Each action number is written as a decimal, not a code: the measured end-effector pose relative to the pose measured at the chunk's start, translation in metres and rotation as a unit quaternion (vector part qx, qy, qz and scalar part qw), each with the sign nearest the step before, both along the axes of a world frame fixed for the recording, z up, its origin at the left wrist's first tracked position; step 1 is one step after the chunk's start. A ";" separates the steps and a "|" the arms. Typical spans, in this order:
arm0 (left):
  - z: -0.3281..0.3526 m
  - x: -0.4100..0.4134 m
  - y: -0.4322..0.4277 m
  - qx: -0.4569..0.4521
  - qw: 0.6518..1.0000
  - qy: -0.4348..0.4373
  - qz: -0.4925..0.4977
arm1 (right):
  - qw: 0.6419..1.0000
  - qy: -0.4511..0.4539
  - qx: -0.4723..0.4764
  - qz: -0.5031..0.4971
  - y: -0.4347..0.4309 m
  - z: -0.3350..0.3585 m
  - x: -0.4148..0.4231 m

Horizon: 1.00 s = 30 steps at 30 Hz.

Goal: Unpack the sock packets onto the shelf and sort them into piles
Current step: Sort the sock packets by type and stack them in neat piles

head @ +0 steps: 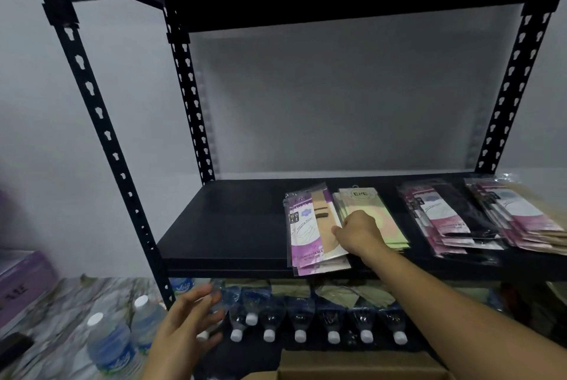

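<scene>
The right arm reaches forward over the shelf (233, 226), the right hand (357, 231) knuckles-up with fingers curled at the edge of the leftmost pile of sock packets (310, 226), grip unclear, while the left hand (187, 318) hovers below the shelf, fingers spread, holding nothing.

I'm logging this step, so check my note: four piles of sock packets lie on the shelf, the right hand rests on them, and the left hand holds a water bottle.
Wrong on the left hand: the head view shows it open, fingers spread, holding nothing, below the shelf. The four piles of sock packets and the right hand resting on them are as stated.
</scene>
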<state>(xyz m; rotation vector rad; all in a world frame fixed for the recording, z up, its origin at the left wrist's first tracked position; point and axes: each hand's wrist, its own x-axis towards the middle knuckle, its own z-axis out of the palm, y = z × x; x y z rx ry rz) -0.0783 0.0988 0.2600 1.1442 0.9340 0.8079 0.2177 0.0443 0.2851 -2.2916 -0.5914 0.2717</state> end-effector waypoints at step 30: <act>-0.030 0.148 0.004 0.122 0.985 0.115 -0.027 | 0.986 0.090 0.137 0.002 -0.038 -0.043 -0.033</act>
